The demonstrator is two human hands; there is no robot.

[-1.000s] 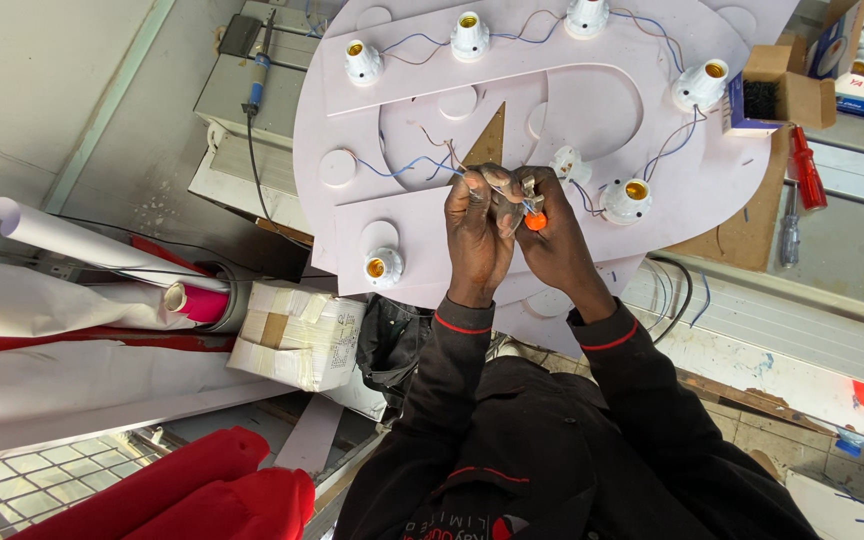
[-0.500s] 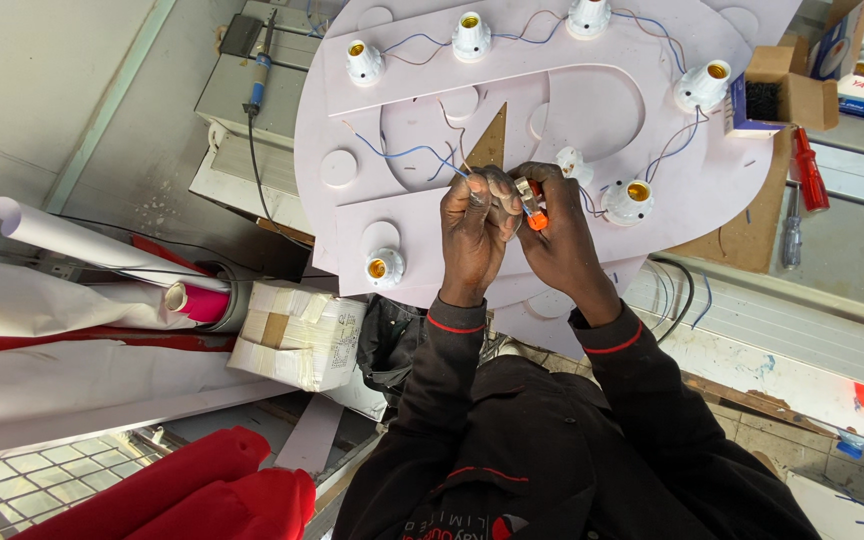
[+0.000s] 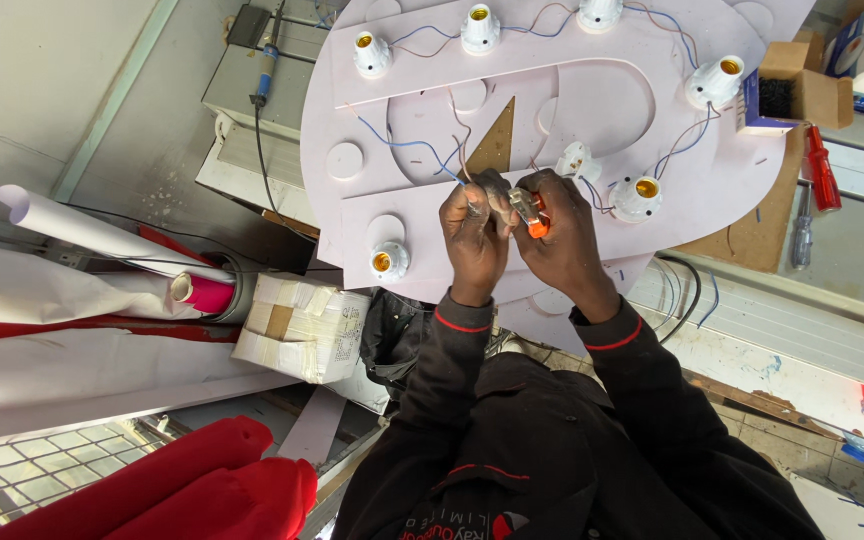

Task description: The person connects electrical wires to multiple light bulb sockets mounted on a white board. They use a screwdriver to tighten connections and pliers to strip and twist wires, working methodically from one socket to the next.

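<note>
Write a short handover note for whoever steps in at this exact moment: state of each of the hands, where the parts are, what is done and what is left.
Left hand: pinching the blue wire ends over the pale pink board.
Right hand: gripping an orange-handled tool, its metal tip at those wire ends.
Parts: white lamp sockets sit round the board; one small white socket lies loose just beyond the right hand. Red screwdriver lies at the right, beside an open cardboard box.
Done: several sockets are mounted and linked by wires.
Left: the wire ends in hand are not yet joined to a socket; the bottom-left socket shows no wire.

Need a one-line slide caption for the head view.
Left hand pinches blue wire while right hand holds orange-handled tool over white socket board.
</note>
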